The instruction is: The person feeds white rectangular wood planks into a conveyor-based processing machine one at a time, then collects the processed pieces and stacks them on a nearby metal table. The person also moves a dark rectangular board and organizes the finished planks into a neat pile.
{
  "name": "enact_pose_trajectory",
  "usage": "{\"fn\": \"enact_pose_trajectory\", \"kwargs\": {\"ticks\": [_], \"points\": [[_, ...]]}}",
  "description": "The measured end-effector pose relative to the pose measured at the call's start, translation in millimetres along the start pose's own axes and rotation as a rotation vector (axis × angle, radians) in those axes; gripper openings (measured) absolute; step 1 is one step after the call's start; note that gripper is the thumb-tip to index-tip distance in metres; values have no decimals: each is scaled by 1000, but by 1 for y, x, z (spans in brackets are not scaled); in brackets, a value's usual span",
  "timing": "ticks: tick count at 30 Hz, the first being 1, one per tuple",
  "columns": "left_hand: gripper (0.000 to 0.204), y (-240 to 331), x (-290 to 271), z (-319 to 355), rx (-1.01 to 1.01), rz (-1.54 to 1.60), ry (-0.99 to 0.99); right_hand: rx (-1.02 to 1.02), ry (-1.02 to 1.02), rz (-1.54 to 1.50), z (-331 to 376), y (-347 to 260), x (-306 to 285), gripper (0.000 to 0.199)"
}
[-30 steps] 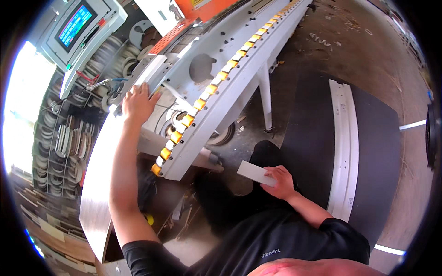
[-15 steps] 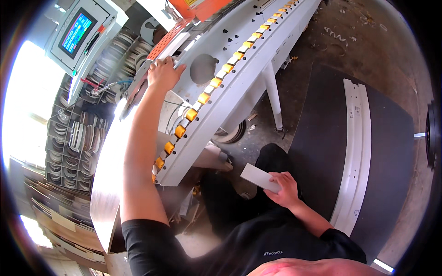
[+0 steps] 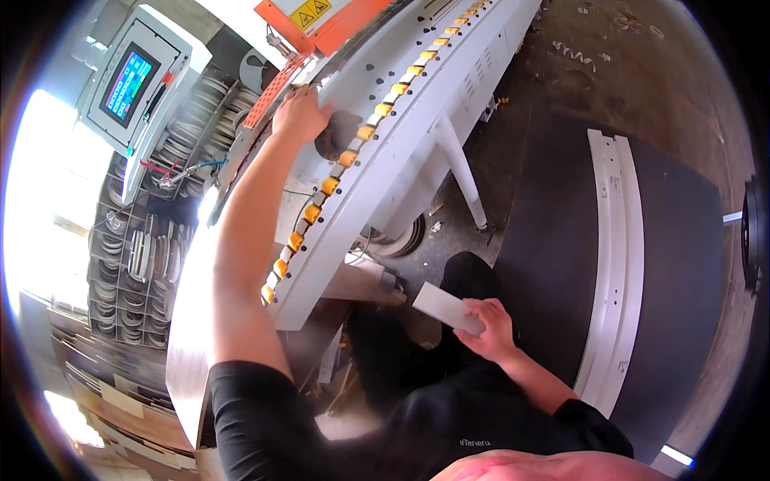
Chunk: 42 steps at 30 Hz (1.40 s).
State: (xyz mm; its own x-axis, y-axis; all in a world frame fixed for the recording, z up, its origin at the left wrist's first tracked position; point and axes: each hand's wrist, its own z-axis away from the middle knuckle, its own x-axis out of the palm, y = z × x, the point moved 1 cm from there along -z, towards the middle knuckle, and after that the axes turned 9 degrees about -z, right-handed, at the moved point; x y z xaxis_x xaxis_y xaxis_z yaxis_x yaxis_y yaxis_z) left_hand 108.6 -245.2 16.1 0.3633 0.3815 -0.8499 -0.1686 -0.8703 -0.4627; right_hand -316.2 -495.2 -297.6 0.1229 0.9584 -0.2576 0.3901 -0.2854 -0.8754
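My left hand reaches far forward to the machine's feed edge, beside a perforated orange guard. Its thumb stands apart from the fingers, which rest forward against the edge; the palm hides what lies under them. Low on the right, my right hand grips a small white board by one end, over my lap. The machine's long pale grey bed carries a row of yellow and white rollers and runs diagonally away from me.
A control panel with a lit screen stands at upper left. Coils of edge strip fill a rack below it, above stacked panels. At right, long white strips lie on a dark board. A machine leg stands between.
My left hand has slid a little farther along the guard, and the white strip seen ahead of it before is now mostly out of sight. My right hand keeps its board.
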Motion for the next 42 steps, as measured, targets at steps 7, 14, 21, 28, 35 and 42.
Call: {"fn": "enact_pose_trajectory", "kwargs": {"ticks": [7, 14, 21, 28, 35, 42], "points": [[29, 53, -118, 157, 668, 447, 382, -134, 157, 77, -17, -20, -20, 46], [36, 87, -145, 296, 932, 415, 181, -526, 177, 210, -62, -99, -41, 45], [27, 61, -135, 320, 905, 393, 417, -633, 251, 350, -66, -145, -44, 40], [38, -30, -117, 288, 368, 437, 490, -452, 301, 269, -51, -125, -44, 34], [37, -131, -2, 215, -244, 498, 131, -180, -123, 169, 9, -51, 4, 32], [35, -186, 64, 174, -214, 186, 204, -91, -223, 206, 19, -16, 18, 22]]}}
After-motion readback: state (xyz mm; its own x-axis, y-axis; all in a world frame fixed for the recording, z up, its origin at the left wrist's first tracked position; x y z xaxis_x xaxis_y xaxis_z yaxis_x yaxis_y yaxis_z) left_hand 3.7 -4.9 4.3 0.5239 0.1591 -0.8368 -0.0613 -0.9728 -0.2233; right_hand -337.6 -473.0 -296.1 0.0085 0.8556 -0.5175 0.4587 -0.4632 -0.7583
